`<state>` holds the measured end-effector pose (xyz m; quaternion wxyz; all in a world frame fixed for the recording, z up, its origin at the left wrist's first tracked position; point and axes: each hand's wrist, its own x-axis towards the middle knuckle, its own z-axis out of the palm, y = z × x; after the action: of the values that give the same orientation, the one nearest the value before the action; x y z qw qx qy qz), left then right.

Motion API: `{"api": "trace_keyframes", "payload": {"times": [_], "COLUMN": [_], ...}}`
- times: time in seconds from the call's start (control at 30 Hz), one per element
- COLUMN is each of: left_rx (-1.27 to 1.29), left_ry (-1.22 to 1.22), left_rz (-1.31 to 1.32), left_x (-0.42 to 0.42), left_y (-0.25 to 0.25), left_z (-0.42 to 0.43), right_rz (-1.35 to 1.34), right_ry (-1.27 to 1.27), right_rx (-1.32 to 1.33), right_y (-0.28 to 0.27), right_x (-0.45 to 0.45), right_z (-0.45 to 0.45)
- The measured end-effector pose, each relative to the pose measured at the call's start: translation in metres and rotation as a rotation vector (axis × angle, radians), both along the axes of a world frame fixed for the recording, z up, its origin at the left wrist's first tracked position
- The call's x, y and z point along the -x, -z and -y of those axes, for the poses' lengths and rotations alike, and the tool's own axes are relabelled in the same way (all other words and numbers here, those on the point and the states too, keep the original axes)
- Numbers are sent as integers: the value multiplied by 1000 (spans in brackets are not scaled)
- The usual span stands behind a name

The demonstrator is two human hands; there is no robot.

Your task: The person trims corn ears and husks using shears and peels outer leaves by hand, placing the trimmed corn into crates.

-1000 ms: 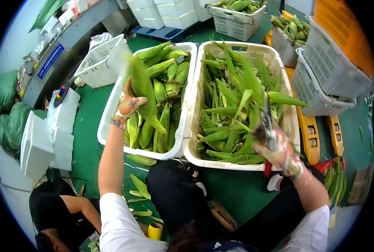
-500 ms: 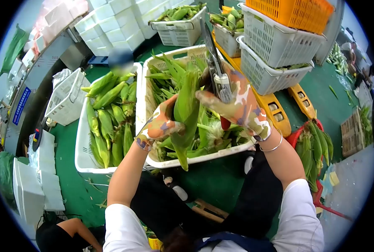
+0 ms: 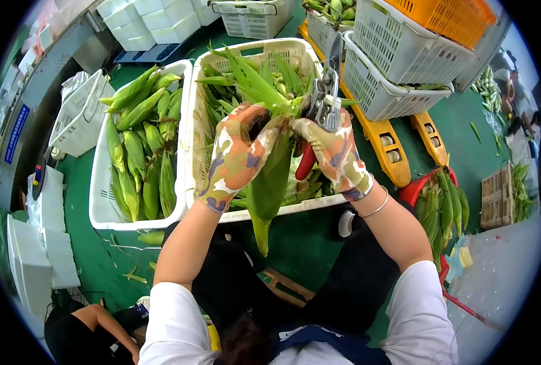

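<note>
My left hand (image 3: 240, 149), in a camouflage-patterned glove, has its fingers closed around a green ear of corn (image 3: 269, 182), its narrow end hanging down toward me, apparently so the upper end sits beside my tool. My right hand (image 3: 330, 143), gloved alike, grips a red-handled metal hand tool (image 3: 326, 100), thumb close to that upper end; I can't tell whether it touches. Beneath lies a white crate of loose leaves (image 3: 276, 45), probably set there to catch scraps. Just left, another white crate (image 3: 137, 225) keeps whole ears apart, seemingly within easy reach.
</note>
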<state>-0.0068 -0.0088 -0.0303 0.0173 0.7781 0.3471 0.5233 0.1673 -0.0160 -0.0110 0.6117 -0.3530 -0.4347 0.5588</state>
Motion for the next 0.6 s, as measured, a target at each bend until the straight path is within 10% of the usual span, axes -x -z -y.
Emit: {"api": "trace_keyframes", "payload": {"times": [0.17,0.23,0.37,0.6], "left_rx": [140,732,657,723], "left_ry": [167,-30,338,389], "left_rz": [253,509,853,451], "left_x": [1,0,18,27], "left_y": [1,-19,1,2], "left_z": [12,27,23,36], "right_rz": [219,-127,285,90], "right_ry": [99,69,-53,-45], "right_rx": [-95,-159,-69,-94], "right_y": [-4,-2,-6,-14], "right_x": [8,11,-10,0], "right_z": [20,26,42,36]}}
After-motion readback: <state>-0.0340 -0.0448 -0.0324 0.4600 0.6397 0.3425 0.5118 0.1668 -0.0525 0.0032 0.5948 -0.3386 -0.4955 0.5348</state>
